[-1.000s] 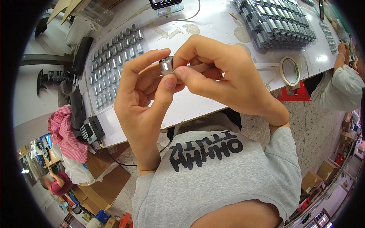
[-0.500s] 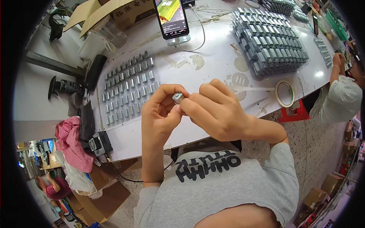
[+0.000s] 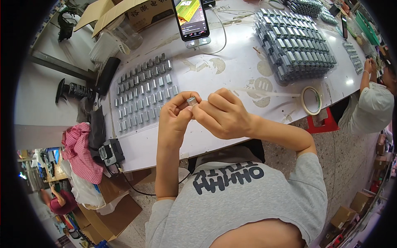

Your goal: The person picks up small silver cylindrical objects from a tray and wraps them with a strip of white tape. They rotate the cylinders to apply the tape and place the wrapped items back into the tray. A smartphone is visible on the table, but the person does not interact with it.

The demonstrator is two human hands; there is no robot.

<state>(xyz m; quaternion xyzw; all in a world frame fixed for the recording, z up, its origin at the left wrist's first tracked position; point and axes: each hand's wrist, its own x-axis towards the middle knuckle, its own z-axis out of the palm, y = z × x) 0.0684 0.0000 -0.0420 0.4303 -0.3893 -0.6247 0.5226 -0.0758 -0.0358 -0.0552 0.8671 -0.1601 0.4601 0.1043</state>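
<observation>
Because it apparently needs steadying, the left hand [image 3: 174,119] pinches the metal cylinder [image 3: 191,100] in its fingers, right of the plastic tray [image 3: 143,128]; the right hand [image 3: 223,113] curls its fingers closed alongside, contents hidden.

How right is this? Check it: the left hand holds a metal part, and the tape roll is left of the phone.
Wrong side: in the head view, the tape roll is right of the phone. The left hand does hold a metal part.
</observation>
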